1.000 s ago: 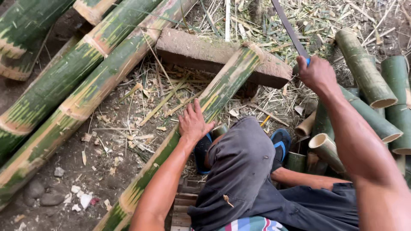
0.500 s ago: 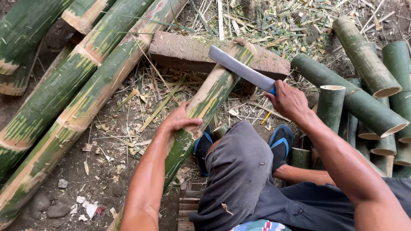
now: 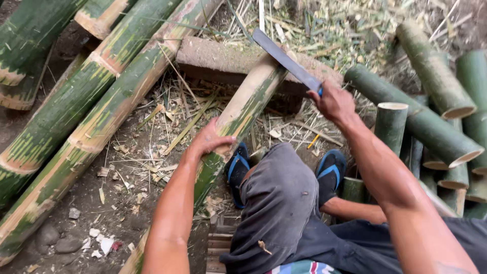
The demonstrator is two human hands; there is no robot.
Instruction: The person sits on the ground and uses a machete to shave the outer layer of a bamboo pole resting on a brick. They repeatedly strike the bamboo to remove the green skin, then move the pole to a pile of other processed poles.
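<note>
A green and yellow bamboo pole [image 3: 248,109] runs from the bottom edge up to a concrete block [image 3: 218,61], its far end resting on the block. My left hand [image 3: 210,139] grips the pole at mid-length, fingers wrapped over its top. My right hand [image 3: 332,101] is closed on the handle of a long flat machete [image 3: 281,57], whose blade lies across the pole's far end where it meets the block. My knees in grey shorts and my feet in blue sandals [image 3: 329,175] are just right of the pole.
Several long bamboo poles [image 3: 96,106] lie diagonally on the left. Cut bamboo sections [image 3: 421,122] are piled at the right, some upright with open ends. Dry bamboo chips and splinters litter the dirt ground [image 3: 137,167].
My right hand has swung the machete down from raised high to the pole's far end. My left hand has shifted slightly along the pole and still holds it.
</note>
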